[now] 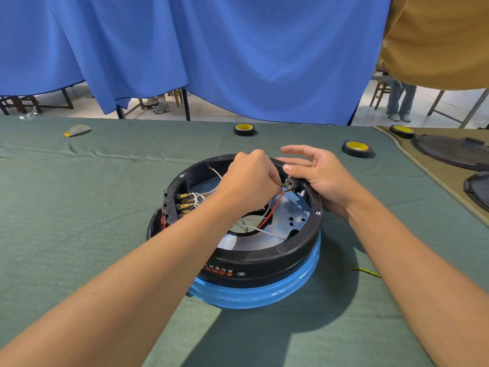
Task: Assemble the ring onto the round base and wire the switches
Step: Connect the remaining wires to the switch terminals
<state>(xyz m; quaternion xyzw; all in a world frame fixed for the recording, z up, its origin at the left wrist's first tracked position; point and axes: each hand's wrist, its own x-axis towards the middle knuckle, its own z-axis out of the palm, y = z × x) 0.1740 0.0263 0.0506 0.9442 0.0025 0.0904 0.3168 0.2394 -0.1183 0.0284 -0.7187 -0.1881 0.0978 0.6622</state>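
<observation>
A black ring (264, 263) sits on top of the round blue base (254, 295) in the middle of the green table. My left hand (251, 181) is pinched on the end of a red wire (272, 210) at the brass terminals of a switch (292, 184) on the ring's far right wall. My right hand (317, 178) rests on the ring's rim there and holds that switch with thumb and palm, its other fingers spread. A second switch block (182, 203) with white wires (197, 198) sits on the ring's left wall.
Three black tape rolls with yellow cores lie beyond the ring (244, 129), (356, 148), (401, 131). Black round covers (449, 152) rest on an olive cloth at the right. A loose green wire (366, 272) lies right of the base. A blue curtain hangs behind the table.
</observation>
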